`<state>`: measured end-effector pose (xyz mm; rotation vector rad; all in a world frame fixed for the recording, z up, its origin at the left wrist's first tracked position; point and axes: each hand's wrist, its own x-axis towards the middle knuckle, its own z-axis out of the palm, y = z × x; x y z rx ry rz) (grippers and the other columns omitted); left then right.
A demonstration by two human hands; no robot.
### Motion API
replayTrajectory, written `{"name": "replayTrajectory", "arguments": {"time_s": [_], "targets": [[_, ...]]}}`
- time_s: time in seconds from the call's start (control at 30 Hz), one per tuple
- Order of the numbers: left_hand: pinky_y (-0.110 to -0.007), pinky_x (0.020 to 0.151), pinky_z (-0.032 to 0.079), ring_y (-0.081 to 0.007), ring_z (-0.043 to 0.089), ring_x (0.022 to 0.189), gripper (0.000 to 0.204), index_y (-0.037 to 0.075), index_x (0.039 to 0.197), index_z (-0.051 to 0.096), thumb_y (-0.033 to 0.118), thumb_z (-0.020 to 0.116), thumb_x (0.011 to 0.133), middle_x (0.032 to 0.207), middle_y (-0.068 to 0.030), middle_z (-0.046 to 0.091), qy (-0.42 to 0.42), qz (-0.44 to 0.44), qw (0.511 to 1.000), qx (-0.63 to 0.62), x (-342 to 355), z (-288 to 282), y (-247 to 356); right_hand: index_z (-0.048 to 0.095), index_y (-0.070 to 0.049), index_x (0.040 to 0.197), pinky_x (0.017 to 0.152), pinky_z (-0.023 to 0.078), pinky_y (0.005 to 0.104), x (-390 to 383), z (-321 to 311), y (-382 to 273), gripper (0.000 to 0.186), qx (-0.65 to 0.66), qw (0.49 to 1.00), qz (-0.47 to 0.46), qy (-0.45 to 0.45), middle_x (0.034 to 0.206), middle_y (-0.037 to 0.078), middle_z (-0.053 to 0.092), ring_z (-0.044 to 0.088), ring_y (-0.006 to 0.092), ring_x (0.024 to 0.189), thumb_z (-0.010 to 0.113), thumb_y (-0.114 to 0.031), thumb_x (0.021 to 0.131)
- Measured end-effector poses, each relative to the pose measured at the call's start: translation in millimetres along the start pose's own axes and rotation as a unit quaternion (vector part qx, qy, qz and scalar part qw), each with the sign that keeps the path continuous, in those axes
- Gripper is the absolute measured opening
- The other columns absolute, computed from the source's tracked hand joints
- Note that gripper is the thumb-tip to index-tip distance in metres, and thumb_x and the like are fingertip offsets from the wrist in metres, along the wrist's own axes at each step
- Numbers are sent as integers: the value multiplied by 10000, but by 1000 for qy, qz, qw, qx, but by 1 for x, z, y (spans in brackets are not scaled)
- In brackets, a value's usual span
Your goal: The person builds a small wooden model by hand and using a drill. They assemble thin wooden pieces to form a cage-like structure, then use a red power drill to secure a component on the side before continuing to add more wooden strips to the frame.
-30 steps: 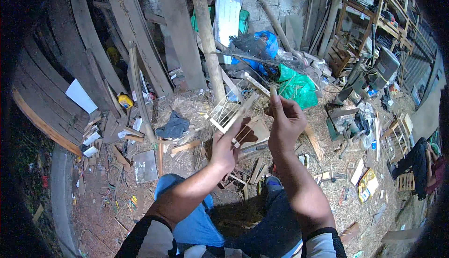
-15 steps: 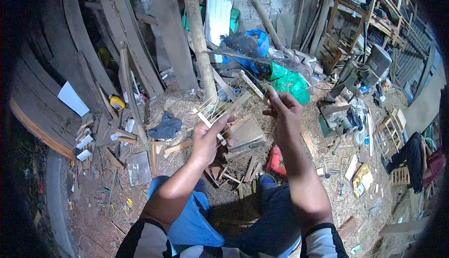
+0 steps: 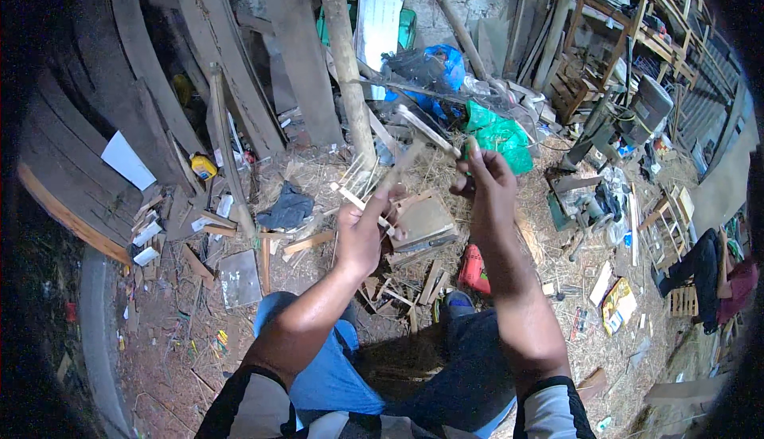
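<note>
My left hand (image 3: 362, 234) is closed around a pale wooden strip with thin sticks (image 3: 348, 194) standing out from it. A flat, blurred wooden slat (image 3: 400, 167) also extends up and right from that hand; whether the fingers grip it too is unclear. My right hand (image 3: 492, 188), to the right and slightly higher, pinches the lower end of a narrow pale wooden strip (image 3: 427, 131) that slants up to the left. The two held strips are apart. Below and between my hands, a square wooden block (image 3: 426, 220) lies near the floor.
A red object (image 3: 474, 269) lies by my right foot, among wood offcuts. Ahead stand a wooden post (image 3: 348, 65) and a green plastic bag (image 3: 497, 138). Planks (image 3: 298, 65) lean at the left. A person in dark trousers (image 3: 699, 276) is at the far right.
My right hand and its strip have risen a little. The left hand has shifted slightly right with its sticks. Both hands keep their hold, and the view has moved a little.
</note>
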<state>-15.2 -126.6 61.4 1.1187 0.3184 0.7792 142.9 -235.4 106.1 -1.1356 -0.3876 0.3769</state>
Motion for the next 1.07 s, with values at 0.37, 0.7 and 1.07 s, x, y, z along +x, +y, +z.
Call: {"name": "replayTrajectory", "arguments": {"time_s": [0.37, 0.7, 1.07], "targets": [[-248, 601, 480, -79, 546, 667, 538, 67, 1295, 665, 522, 497, 1062, 846, 6, 623, 168, -35, 977, -124, 5, 13, 23, 637, 16, 894, 596, 434, 247, -79, 48, 41, 196, -210, 950, -67, -219, 745, 10, 623, 542, 62, 681, 741, -139, 957], [-292, 684, 506, -126, 573, 713, 599, 174, 1366, 635, 637, 442, 1038, 881, -5, 630, 171, -31, 984, -33, 3, 4, 22, 664, 37, 942, 611, 460, 257, -73, 59, 40, 170, -247, 942, -112, -197, 774, 32, 661, 559, 60, 691, 722, -120, 967], [-304, 657, 541, -160, 620, 664, 656, 38, 887, 650, 663, 492, 1002, 804, -76, 656, 198, -76, 972, -102, -1, 11, 30, 699, 47, 981, 653, 509, 257, -69, 52, 41, 164, -232, 932, -38, -275, 797, 50, 700, 635, 73, 732, 712, -117, 970]]}}
